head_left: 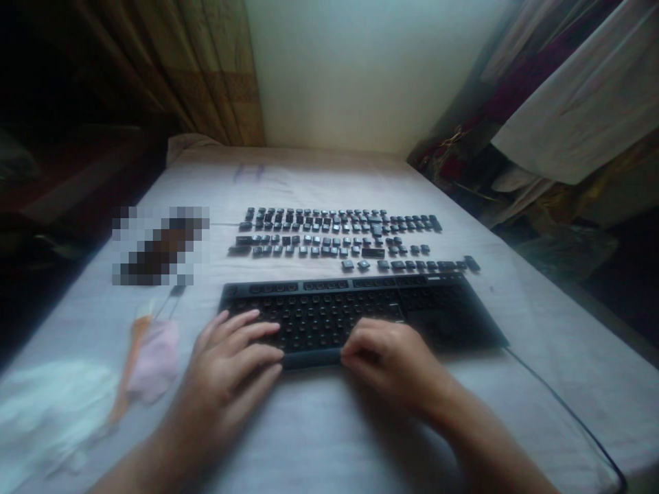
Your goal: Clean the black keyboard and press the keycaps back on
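Observation:
A black keyboard (329, 312) lies before me with its keycaps off, bare rows showing over the main section. My left hand (231, 363) rests over its left end, fingers spread and touching the keys area and front edge. Curled at the middle of the front edge, my right hand (388, 357) has its fingers pressed together; what they hold, if anything, is hidden. Behind the keyboard, the loose black keycaps (322, 223) are laid out in rows, including a long dark keycap (373, 253).
To the left lie an orange-handled brush (134, 343), a pink cloth (157, 360) and a white cloth (51, 405). A pixelated patch covers something farther back. The keyboard's cable (566, 405) runs off to the right across the bedsheet (540, 329). Fabrics (576, 103) hang at right.

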A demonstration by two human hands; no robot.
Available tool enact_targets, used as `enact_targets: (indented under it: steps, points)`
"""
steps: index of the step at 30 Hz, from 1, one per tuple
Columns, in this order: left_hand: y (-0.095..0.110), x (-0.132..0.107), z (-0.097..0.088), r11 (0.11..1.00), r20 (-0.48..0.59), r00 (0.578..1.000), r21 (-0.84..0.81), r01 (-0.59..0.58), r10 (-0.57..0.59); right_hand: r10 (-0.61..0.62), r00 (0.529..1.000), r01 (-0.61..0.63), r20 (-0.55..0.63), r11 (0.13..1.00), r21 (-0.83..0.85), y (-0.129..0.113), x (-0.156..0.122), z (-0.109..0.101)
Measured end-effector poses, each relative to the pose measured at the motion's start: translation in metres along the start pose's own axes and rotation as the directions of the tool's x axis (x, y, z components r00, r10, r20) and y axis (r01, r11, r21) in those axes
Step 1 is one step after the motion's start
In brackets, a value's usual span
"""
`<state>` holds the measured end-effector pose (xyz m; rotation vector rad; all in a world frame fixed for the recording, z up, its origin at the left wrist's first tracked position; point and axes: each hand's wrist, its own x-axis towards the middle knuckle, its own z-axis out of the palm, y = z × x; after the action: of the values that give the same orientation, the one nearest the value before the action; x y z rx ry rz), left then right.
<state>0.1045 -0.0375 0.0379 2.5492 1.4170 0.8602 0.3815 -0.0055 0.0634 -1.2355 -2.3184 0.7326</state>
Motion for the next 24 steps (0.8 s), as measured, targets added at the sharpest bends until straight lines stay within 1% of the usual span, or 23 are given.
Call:
enact_targets:
  steps: [3,5,7,9,11,12,13,14,15,17,20,22,24]
  points:
    - [0.0,0.0,0.0,1.0,0.012,1.0,0.004,0.004,-0.004,0.02,1.0,-0.02,0.009,1.0,0.024,0.0,0.0,-0.001]
    - [0.0,0.0,0.001,1.0,0.012,1.0,0.001,0.006,-0.006,0.002,1.0,-0.002,-0.001,0.996,0.092,-0.001,0.0,-0.005]
    - [-0.001,0.0,0.001,1.0,0.002,1.0,-0.01,0.003,-0.003,0.018,0.997,-0.003,-0.077,0.981,0.194,-0.002,0.0,-0.013]
    - [-0.001,0.001,0.0,1.0,-0.011,1.0,-0.022,-0.007,0.007,0.112,0.973,-0.051,-0.202,0.957,0.286,-0.002,0.0,-0.023]
    - [-0.002,0.001,0.0,0.999,-0.023,1.0,-0.029,-0.016,0.015,0.225,0.923,-0.113,-0.311,0.934,0.339,-0.002,0.0,-0.031]
    - [-0.003,0.001,-0.001,0.999,-0.033,0.999,-0.03,-0.019,0.018,0.26,0.902,-0.134,-0.346,0.928,0.348,-0.001,0.001,-0.033]
    - [-0.004,0.001,-0.001,0.999,-0.042,0.999,-0.03,-0.023,0.021,0.275,0.89,-0.144,-0.365,0.927,0.346,0.0,0.001,-0.034]
    - [-0.005,0.001,-0.002,0.999,-0.049,0.999,-0.027,-0.024,0.023,0.271,0.888,-0.144,-0.372,0.932,0.334,0.001,0.001,-0.033]
    - [-0.006,0.001,-0.003,0.999,-0.052,0.998,-0.022,-0.027,0.026,0.252,0.895,-0.136,-0.367,0.94,0.313,0.002,0.001,-0.032]
    - [-0.009,0.0,-0.004,1.0,-0.057,0.998,-0.011,-0.025,0.024,0.174,0.929,-0.091,-0.325,0.962,0.256,0.004,0.002,-0.026]
    - [-0.013,0.0,-0.005,1.0,-0.07,0.997,0.006,-0.009,0.01,0.037,0.977,0.002,-0.212,0.983,0.181,0.007,0.001,-0.019]
    - [-0.013,-0.001,-0.006,1.0,-0.062,0.998,0.017,-0.003,0.004,-0.027,0.991,0.046,-0.132,0.989,0.143,0.008,-0.001,-0.017]
    - [-0.013,-0.001,-0.008,0.999,-0.04,0.999,0.034,-0.013,0.015,-0.058,0.996,0.065,-0.067,0.993,0.102,0.009,-0.002,-0.017]
